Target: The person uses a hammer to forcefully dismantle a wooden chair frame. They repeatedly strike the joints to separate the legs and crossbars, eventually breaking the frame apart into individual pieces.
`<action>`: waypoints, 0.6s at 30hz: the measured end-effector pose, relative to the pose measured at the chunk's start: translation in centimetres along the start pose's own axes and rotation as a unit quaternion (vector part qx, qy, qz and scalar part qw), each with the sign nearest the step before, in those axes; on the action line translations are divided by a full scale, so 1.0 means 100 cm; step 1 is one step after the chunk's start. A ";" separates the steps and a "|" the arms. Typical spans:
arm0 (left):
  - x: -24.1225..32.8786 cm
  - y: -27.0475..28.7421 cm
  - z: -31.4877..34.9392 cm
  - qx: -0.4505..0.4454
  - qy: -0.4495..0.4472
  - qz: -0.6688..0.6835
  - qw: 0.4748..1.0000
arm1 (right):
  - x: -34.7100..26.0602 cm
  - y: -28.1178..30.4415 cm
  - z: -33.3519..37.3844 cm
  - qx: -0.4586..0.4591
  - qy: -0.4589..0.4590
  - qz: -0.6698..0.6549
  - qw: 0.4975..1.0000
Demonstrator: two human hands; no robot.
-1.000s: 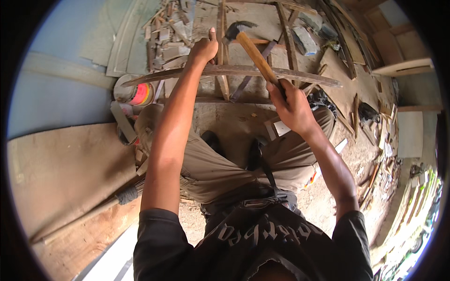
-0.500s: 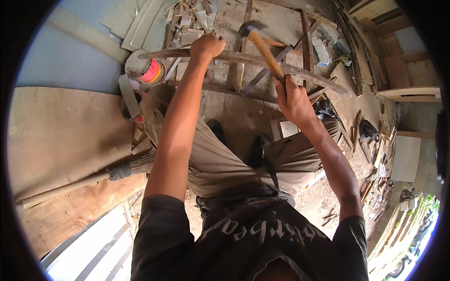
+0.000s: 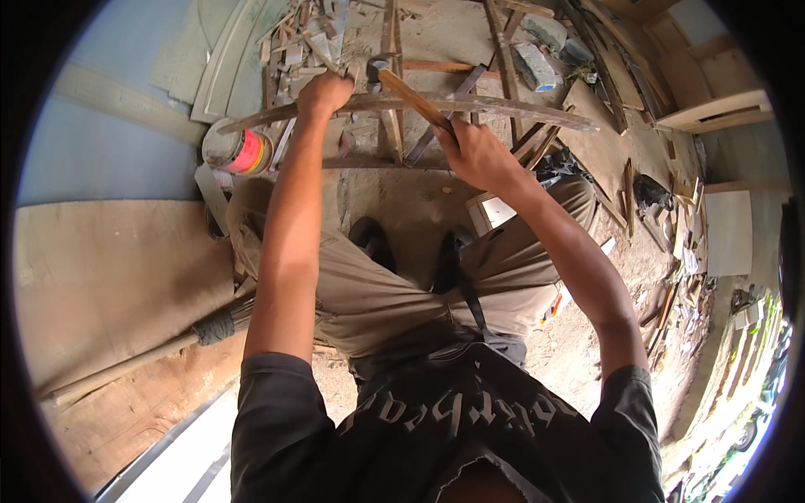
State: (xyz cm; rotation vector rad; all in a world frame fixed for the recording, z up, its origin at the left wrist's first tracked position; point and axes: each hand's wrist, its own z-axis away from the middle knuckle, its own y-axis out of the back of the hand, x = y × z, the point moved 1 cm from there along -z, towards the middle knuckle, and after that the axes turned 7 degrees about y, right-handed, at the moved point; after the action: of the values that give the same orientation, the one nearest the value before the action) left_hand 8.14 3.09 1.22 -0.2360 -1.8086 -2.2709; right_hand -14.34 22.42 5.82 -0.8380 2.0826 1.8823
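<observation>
My right hand [image 3: 485, 156] grips the wooden handle of a hammer [image 3: 417, 98]. The hammer's dark metal head is just to the right of my left hand [image 3: 325, 92], over the far side of a long, weathered wooden slat [image 3: 524, 106]. That slat runs across in front of my knees and looks bowed. My left hand is closed at the slat's left part; whatever its fingers hold is hidden or too small to name. A thin wood strip [image 3: 319, 52] shows just beyond it, and I cannot tell whether the two touch. Behind stands a frame of wooden bars [image 3: 503, 60].
A paint bucket [image 3: 250, 153] with a red and yellow label stands at the left end of the slat. Leaning at left are a plywood sheet [image 3: 117, 277] and a broom [image 3: 216, 327]. Concrete blocks [image 3: 533, 67], wood scraps and a black plastic bag [image 3: 651, 193] lie around to the right.
The hammer has come left and down from its raised position, so its head is now beside my left hand. My left hand stays closed at the slat. The whole view has shifted somewhat.
</observation>
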 end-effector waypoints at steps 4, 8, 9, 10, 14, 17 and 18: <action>-0.011 -0.004 -0.013 -0.002 -0.014 -0.016 1.000 | -0.018 0.009 -0.003 0.057 0.016 -0.033 0.998; -0.004 -0.009 -0.016 -0.004 -0.013 -0.007 1.000 | 0.006 0.006 -0.002 0.010 0.046 0.025 0.999; -0.018 -0.012 -0.027 0.007 -0.021 -0.001 1.000 | 0.004 0.014 -0.014 0.011 0.042 -0.011 0.999; -0.018 -0.015 -0.026 0.004 -0.025 -0.008 1.000 | 0.005 0.021 -0.022 0.014 0.033 -0.043 0.998; -0.017 -0.017 -0.019 -0.020 -0.036 -0.029 0.999 | 0.011 0.031 -0.061 0.134 0.007 -0.073 0.988; -0.014 -0.015 -0.015 -0.024 -0.014 -0.009 1.000 | -0.005 0.037 -0.098 0.078 -0.064 -0.040 0.994; -0.013 -0.013 -0.017 -0.028 -0.010 -0.011 0.999 | 0.001 0.031 -0.110 0.075 -0.067 -0.021 0.995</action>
State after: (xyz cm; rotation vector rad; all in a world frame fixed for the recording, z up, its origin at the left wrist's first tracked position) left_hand 9.01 1.80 -0.75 -0.2504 -1.7669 -2.3456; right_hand -13.76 11.89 10.09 -0.6956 2.0768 1.6875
